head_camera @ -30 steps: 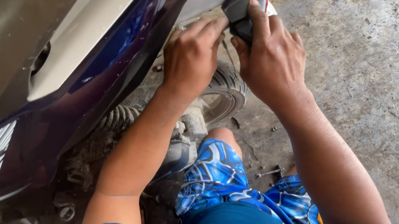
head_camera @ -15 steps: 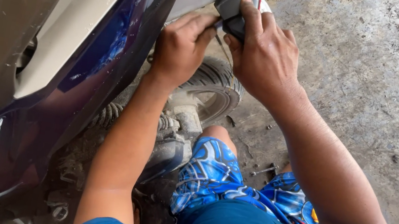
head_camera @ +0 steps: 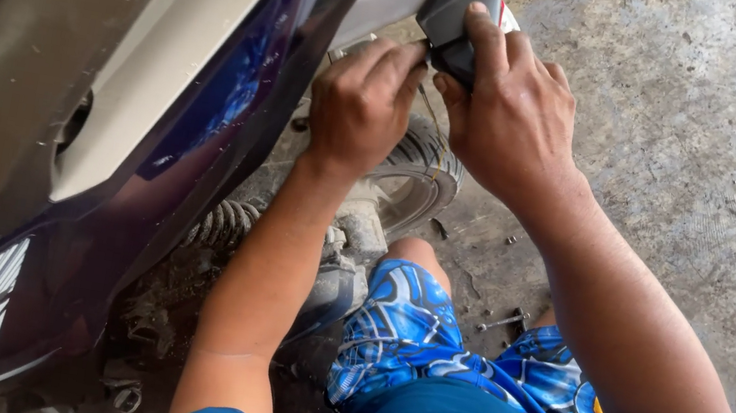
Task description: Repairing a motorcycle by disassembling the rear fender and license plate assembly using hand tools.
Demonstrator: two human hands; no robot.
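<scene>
Both hands have crept a little higher along the scooter's tail since a moment ago. The right hand (head_camera: 509, 111) wraps its fingers around the dark rear fender piece (head_camera: 460, 15); the left hand (head_camera: 364, 101) pinches at its lower edge. Below them the rear tyre (head_camera: 419, 170) and shock spring (head_camera: 221, 224) crowd the gap; loose bolts (head_camera: 503, 321) lie on the concrete floor (head_camera: 693, 171).

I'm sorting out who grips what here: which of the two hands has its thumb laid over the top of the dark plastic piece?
The right hand: its thumb lies over the dark plastic piece. The left hand is curled into a fist beside it, its fingers only at the piece's lower edge.
</scene>
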